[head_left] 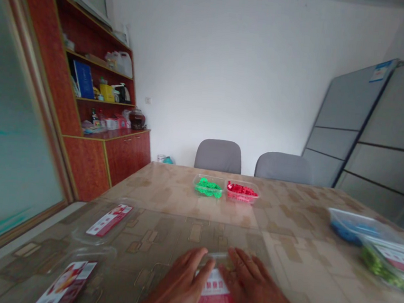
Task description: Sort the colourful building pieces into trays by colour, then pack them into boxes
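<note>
- Lying at far left on the worktop (299, 218): two clear lids with red-white labels, near one (67, 285), farther one (108, 219).
- Left hand (178, 287) flat, fingers spread, resting on the left side of a clear lidded box (217, 296) at the near edge, centre.
- Box has a red-white label; yellow pieces show under it at the frame bottom.
- Right hand (249, 289) flat on the box's right side, fingers extended. Neither hand grips.
- Mid-worktop, far side: green tray (208, 187) just beside red tray (242, 192).
- Right edge: blue tray (353, 228), then a lidded box of green pieces (391, 265), blurred.
</note>
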The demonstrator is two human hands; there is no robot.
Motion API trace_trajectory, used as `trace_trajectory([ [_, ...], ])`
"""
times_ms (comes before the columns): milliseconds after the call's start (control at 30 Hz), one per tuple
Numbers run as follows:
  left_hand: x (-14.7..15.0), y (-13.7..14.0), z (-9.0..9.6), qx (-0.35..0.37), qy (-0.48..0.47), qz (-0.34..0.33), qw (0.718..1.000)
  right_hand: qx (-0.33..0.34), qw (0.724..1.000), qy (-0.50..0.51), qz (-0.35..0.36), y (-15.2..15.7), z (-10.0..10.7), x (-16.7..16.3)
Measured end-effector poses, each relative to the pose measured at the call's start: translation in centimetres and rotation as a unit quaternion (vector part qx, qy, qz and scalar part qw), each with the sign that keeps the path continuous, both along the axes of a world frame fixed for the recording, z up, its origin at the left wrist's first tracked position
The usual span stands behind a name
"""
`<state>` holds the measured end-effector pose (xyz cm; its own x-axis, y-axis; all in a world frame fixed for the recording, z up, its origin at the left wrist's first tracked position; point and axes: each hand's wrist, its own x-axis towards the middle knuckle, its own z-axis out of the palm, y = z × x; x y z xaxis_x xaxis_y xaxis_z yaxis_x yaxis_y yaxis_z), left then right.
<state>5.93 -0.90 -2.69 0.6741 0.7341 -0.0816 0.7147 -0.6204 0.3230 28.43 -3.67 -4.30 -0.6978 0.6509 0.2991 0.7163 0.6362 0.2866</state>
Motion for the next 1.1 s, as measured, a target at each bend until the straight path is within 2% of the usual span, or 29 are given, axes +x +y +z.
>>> trace_trajectory([
  [133, 2.6, 0.8, 1.4, 0.004, -0.02, 0.0, 1.0, 0.017, 0.999, -0.001, -0.048, 0.3, -1.2, 1.4],
  [267, 5.9, 2.9, 1.3, 0.073, -0.113, -0.018, 0.991, 0.016, 0.991, 0.039, -0.128, 0.7, -2.0, 4.1],
  [367, 9.0, 5.1, 0.8, 0.121, -0.164, -0.051, 0.978, 0.006, 0.986, 0.045, -0.16, 1.3, -1.4, 7.1],
  [500, 13.9, 8.2, 1.1, 0.176, -0.143, -0.082, 0.971, -0.024, 0.979, 0.043, -0.198, 2.6, 0.0, 11.4],
  [633, 18.9, 10.5, 1.9, 0.184, -0.124, -0.1, 0.97, -0.039, 0.959, 0.07, -0.271, 4.5, 0.9, 15.5],
  [733, 21.8, 11.0, 2.0, 0.179, -0.112, -0.112, 0.971, -0.033, 0.944, 0.066, -0.321, 5.9, 1.1, 18.7],
  [900, 23.6, 10.4, 0.8, 0.147, -0.079, -0.171, 0.971, -0.016, 0.925, 0.058, -0.374, 7.2, 0.4, 23.8],
  [1000, 23.3, 10.0, 0.1, 0.133, -0.065, -0.208, 0.967, -0.023, 0.928, 0.062, -0.366, 7.5, -0.6, 25.8],
  [1100, 22.6, 9.6, -0.3, 0.128, -0.064, -0.217, 0.966, -0.027, 0.934, 0.068, -0.349, 7.8, -1.3, 27.2],
])
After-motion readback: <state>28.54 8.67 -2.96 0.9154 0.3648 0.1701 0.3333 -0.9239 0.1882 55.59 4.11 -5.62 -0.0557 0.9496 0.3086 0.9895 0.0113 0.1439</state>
